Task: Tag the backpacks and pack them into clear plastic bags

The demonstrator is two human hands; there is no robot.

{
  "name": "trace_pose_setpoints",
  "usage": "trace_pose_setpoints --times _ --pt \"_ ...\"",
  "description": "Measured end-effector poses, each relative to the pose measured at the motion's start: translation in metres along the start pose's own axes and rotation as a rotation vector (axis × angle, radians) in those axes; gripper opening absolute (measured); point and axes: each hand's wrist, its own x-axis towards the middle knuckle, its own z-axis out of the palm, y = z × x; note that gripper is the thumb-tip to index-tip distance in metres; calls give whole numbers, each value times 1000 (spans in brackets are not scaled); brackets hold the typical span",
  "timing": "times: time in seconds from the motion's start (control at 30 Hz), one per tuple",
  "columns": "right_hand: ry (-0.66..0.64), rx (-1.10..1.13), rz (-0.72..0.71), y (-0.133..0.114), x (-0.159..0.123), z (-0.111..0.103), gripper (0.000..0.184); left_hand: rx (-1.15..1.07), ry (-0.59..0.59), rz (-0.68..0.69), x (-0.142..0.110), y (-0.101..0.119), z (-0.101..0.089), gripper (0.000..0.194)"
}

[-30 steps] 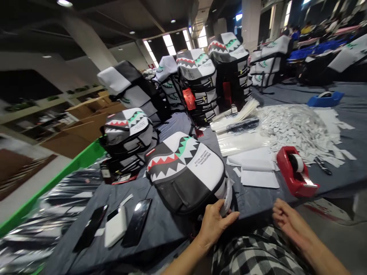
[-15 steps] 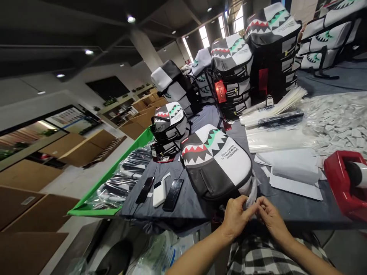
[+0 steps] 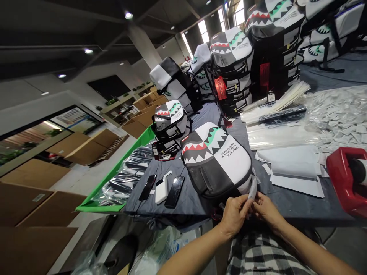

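My left hand (image 3: pixel 235 215) and my right hand (image 3: pixel 266 208) meet at the lower edge of a black, white and grey backpack (image 3: pixel 215 160) with a printed shark mouth. It lies flat on the grey cloth-covered table (image 3: pixel 189 202). Between the fingers of both hands I pinch a narrow translucent plastic strip (image 3: pixel 252 189), which stands up beside the backpack's corner. I cannot tell whether the strip is attached to the backpack. Two black smartphones (image 3: pixel 148 187) (image 3: pixel 174 192) and a white power bank (image 3: pixel 161 190) lie to the left.
Stacked shark-print backpacks (image 3: pixel 232 72) rise behind, and white papers (image 3: pixel 292 172) lie to the right. Beyond them are a plastic sheet of white tags (image 3: pixel 338 118) and a red tape dispenser (image 3: pixel 345 179). A green-edged tray (image 3: pixel 100 206) of plastic-wrapped items sits at the left edge.
My right hand has moved in from the right and joined my left on the strip. The strip now stands more upright, and the view has swung so the table sits further right.
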Motion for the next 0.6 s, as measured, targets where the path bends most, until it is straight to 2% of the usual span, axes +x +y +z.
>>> trace_pose_setpoints --times 0.07,0.13,0.27,0.33,0.4,0.43,0.5,0.57,0.6 --pt "18 16 -1 1 -7 0 67 -3 -5 8 -1 0 -1 37" --pt "-17 120 23 0 -18 -2 59 -17 -7 4 -1 0 -1 37" --pt "-249 629 191 -2 -31 -5 39 -23 18 -15 0 -4 -2 42" --pt "-379 840 209 2 -27 -3 41 0 61 -19 1 -6 -2 50" --pt "-464 964 171 9 -19 -3 46 -18 83 -29 3 -8 -4 46" --pt "-485 993 152 11 -15 -3 45 -47 66 -40 4 -8 -5 42" --pt "-463 950 129 13 -9 -8 31 -77 -16 -44 4 -9 -6 35" --pt "-335 745 120 9 -10 -17 17 5 -66 3 2 -10 -5 32" --pt "-223 578 107 5 -13 -23 23 66 -62 34 0 -12 -3 33"
